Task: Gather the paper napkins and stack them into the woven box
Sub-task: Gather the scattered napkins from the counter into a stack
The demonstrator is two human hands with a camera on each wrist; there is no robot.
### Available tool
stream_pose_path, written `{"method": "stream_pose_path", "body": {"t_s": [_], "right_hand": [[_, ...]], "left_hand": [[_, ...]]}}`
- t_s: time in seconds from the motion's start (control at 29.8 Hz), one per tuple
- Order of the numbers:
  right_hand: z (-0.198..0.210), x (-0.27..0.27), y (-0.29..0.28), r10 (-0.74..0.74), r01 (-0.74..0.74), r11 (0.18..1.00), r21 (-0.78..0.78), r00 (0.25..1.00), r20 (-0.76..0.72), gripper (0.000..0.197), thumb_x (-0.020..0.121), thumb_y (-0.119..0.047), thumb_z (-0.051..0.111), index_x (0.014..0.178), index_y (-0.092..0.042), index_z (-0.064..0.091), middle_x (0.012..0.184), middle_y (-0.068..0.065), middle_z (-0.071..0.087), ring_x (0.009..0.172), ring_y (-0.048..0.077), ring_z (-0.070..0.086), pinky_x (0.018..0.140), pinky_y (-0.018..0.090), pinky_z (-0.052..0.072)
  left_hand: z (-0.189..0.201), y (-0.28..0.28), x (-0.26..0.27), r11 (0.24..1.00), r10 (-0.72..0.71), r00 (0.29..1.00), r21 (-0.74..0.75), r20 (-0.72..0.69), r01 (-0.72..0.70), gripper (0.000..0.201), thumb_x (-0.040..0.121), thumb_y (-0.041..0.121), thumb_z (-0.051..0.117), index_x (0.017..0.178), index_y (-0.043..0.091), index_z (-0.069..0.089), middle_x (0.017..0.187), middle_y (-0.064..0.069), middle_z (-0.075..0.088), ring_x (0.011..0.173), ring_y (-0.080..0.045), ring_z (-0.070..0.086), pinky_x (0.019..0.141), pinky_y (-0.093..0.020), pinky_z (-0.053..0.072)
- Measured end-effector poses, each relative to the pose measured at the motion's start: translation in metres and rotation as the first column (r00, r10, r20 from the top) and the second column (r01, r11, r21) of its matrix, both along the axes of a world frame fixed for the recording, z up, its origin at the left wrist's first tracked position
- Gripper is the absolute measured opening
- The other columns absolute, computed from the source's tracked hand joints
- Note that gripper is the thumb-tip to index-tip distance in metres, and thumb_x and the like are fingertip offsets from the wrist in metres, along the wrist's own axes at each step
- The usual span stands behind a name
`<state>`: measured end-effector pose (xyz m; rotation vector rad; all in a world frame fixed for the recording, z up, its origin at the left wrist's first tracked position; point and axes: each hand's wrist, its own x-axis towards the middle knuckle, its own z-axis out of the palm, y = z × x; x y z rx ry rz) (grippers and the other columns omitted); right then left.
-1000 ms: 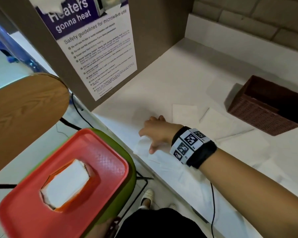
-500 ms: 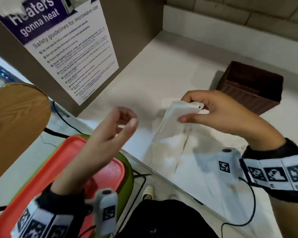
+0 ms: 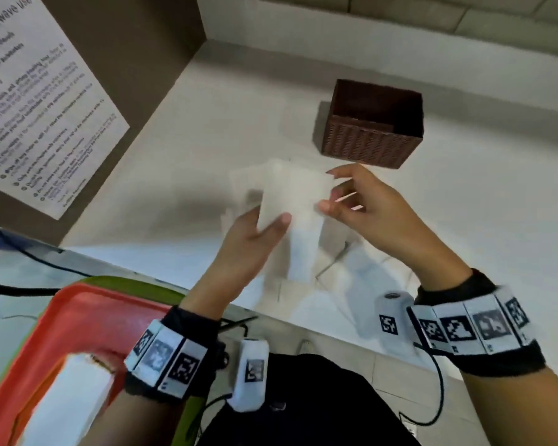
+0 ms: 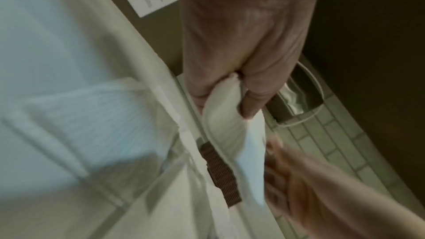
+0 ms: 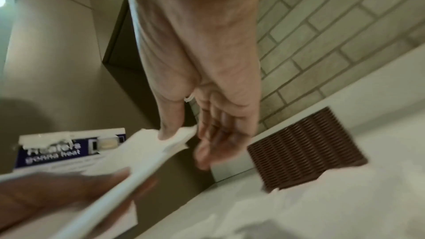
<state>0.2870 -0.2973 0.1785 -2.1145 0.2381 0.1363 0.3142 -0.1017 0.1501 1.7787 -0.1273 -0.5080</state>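
A white folded paper napkin [image 3: 295, 191] is held up above the counter between both hands. My left hand [image 3: 271, 222] pinches its lower left edge, thumb on top; the left wrist view shows that pinch on the napkin [image 4: 232, 134]. My right hand [image 3: 329, 191] pinches its right edge between thumb and fingers, and the napkin [image 5: 142, 152] runs toward the blurred left hand. The dark brown woven box [image 3: 374, 123] stands just behind the hands, and I see no napkins inside. More napkins [image 3: 351, 262] lie flat on the counter under the hands.
A red tray [image 3: 87, 307] on a green base, with white paper in its opening, sits low at the left, off the counter. A brown panel with a poster [image 3: 39, 117] walls the counter's left side. A brick wall [image 3: 432, 20] runs behind. The counter edge [image 3: 303, 320] is near my body.
The right hand picked a napkin off the counter's left part and lifted it. The left hand, empty half a second ago, now grips the napkin too.
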Motion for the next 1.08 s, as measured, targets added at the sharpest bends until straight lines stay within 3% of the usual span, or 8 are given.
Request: {"method": "stream_pose_path", "body": {"t_s": [0.07, 0.17, 0.27, 0.44, 0.6, 0.74, 0.87, 1.08], "right_hand": [[-0.014, -0.017, -0.017, -0.062, 0.028, 0.971, -0.236, 0.988, -0.140, 0.059, 0.081, -0.042, 0.070, 0.131, -0.022, 0.046, 0.112, 0.002, 0.062, 0.104, 0.020, 0.062, 0.083, 0.029, 0.047], [-0.042, -0.046, -0.028, -0.147, -0.112, 0.816, -0.568, 0.909, -0.391, 0.093, 0.069, -0.062, 0.070, 0.142, -0.016, 0.035, 0.130, 0.012, 0.051, 0.120, 0.032, 0.049, 0.095, 0.042, 0.043], [-0.065, -0.063, -0.024, -0.187, -0.187, 0.678, -0.711, 0.892, -0.412, 0.102, 0.063, -0.068, 0.071, 0.142, -0.016, 0.035, 0.128, 0.010, 0.046, 0.118, 0.031, 0.046, 0.090, 0.041, 0.041], [-0.063, -0.058, -0.025, -0.131, -0.135, 0.788, -0.601, 0.917, -0.377, 0.071, 0.064, -0.055, 0.079, 0.122, -0.027, 0.049, 0.118, 0.001, 0.051, 0.114, 0.026, 0.044, 0.085, 0.036, 0.031], [-0.062, -0.054, -0.020, 0.091, -0.271, 0.808, -0.522, 0.935, -0.344, 0.080, 0.064, -0.042, 0.083, 0.132, -0.041, 0.040, 0.129, 0.000, 0.033, 0.121, 0.023, 0.033, 0.094, 0.034, 0.025], [-0.059, -0.052, -0.020, 0.348, -0.472, 0.663, -0.581, 0.881, -0.320, 0.070, 0.067, -0.033, 0.082, 0.128, -0.042, 0.047, 0.133, -0.003, 0.029, 0.122, 0.020, 0.026, 0.088, 0.029, 0.014], [-0.053, -0.039, -0.016, 0.505, -0.608, 0.517, -0.603, 0.785, -0.359, 0.049, 0.067, -0.028, 0.080, 0.111, -0.027, 0.058, 0.105, -0.011, 0.040, 0.115, 0.021, 0.032, 0.086, 0.034, 0.018], [-0.051, -0.027, -0.016, 0.569, -0.652, 0.516, -0.555, 0.746, -0.346, 0.021, 0.076, -0.022, 0.074, 0.095, -0.027, 0.068, 0.086, -0.012, 0.056, 0.102, 0.012, 0.038, 0.092, 0.036, 0.024]], "left_hand": [[-0.007, 0.011, 0.001, 0.997, 0.080, 0.995, 0.000, -0.051, -0.080, 0.026, 0.101, 0.026, 0.053, 0.123, 0.017, 0.064, 0.111, 0.006, 0.073, 0.106, -0.013, 0.068, 0.085, -0.025, 0.053], [-0.016, 0.025, 0.001, 0.992, 0.127, 0.989, 0.022, -0.081, -0.126, 0.024, 0.101, 0.027, 0.053, 0.120, 0.019, 0.065, 0.107, 0.003, 0.073, 0.102, -0.018, 0.068, 0.082, -0.029, 0.052], [-0.024, 0.029, -0.003, 0.990, 0.139, 0.986, 0.037, -0.093, -0.136, 0.021, 0.101, 0.027, 0.053, 0.116, 0.020, 0.066, 0.106, 0.000, 0.074, 0.099, -0.018, 0.070, 0.081, -0.031, 0.053], [-0.031, 0.023, -0.012, 0.990, 0.144, 0.978, 0.027, -0.151, -0.141, 0.026, 0.100, 0.030, 0.055, 0.120, 0.019, 0.066, 0.111, -0.003, 0.074, 0.106, -0.022, 0.069, 0.096, -0.048, 0.054], [-0.033, 0.022, -0.013, 0.987, 0.162, 0.976, 0.019, -0.147, -0.161, 0.019, 0.100, 0.027, 0.054, 0.112, 0.022, 0.068, 0.107, -0.003, 0.075, 0.102, -0.021, 0.070, 0.096, -0.048, 0.054], [-0.032, 0.025, -0.013, 0.984, 0.178, 0.974, 0.016, -0.140, -0.178, 0.017, 0.100, 0.025, 0.054, 0.111, 0.023, 0.067, 0.105, 0.000, 0.075, 0.101, -0.019, 0.070, 0.092, -0.042, 0.055], [-0.032, 0.027, -0.015, 0.984, 0.179, 0.974, 0.020, -0.142, -0.178, 0.024, 0.101, 0.023, 0.052, 0.120, 0.016, 0.065, 0.110, -0.006, 0.073, 0.103, -0.023, 0.069, 0.087, -0.038, 0.056], [-0.031, 0.030, -0.014, 0.981, 0.191, 0.972, 0.011, -0.139, -0.192, 0.021, 0.101, 0.024, 0.052, 0.117, 0.021, 0.065, 0.108, -0.001, 0.074, 0.101, -0.019, 0.069, 0.086, -0.035, 0.055]]}}
